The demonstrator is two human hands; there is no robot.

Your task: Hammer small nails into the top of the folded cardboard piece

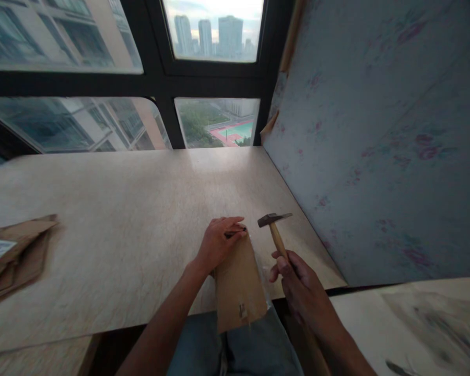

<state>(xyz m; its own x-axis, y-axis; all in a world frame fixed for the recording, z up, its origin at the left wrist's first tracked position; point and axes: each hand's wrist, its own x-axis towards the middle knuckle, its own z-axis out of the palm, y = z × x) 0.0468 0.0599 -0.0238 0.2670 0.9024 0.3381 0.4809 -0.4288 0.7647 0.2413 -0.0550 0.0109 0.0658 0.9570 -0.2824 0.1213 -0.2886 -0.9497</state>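
I have the right hand's (297, 282) fingers wrapped round the hammer's (278, 237) handle, its head just right of the cardboard (241, 284), which overhangs the surface (133, 235) edge above the lap (254, 344). The left hand (215, 240) rests on its far end, fingers narrow beside something small and dark (gripped or not, I can't tell from here).

My left hand (219, 243) and right hand (301, 284) are bare, like my forearms (171, 309). Plain, muted grey-blue cloth (258, 347) covers my lap, with a dark fold down its front.
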